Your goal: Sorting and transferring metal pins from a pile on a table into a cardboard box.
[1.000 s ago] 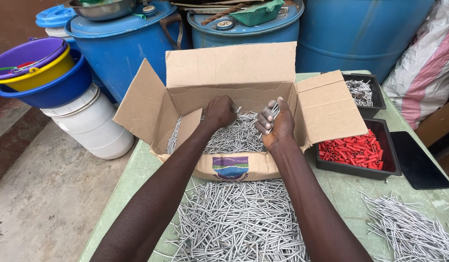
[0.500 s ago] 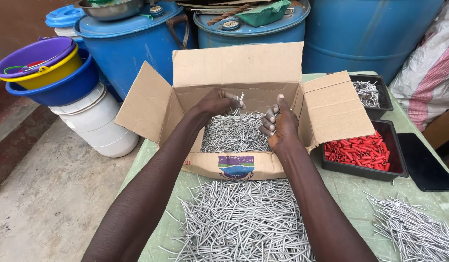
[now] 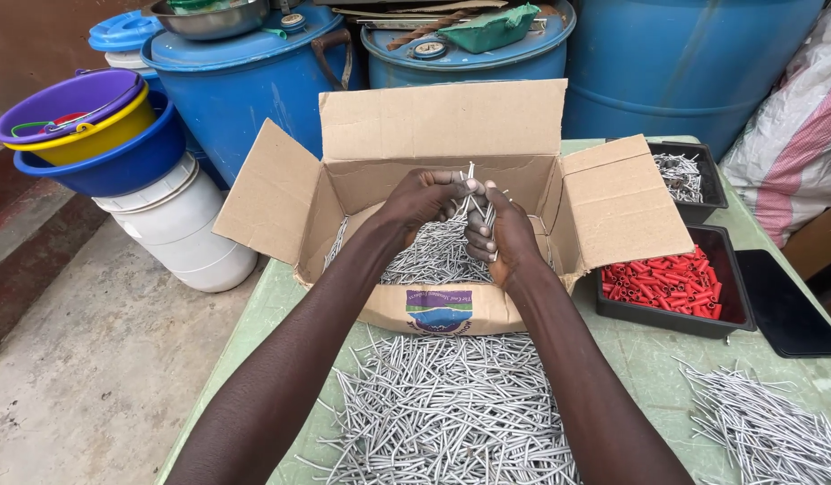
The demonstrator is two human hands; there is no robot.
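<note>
— Where are we now?

— Both hands are over the open cardboard box. Our left hand and right hand are curled together, each closed on a small bunch of nails held upright between them, just above the loose nails heaped inside the box.

— How do we do this well?

— We'd judge it best to keep the shanks parallel and grip firmly, so none slip through our fingers.

— Any labels?

— A small rectangular label, blue, green and purple, sits on the box's near wall. A black tray of red wall plugs lies to the right, blue drums stand behind, and more nails are spread across the green table.
</note>
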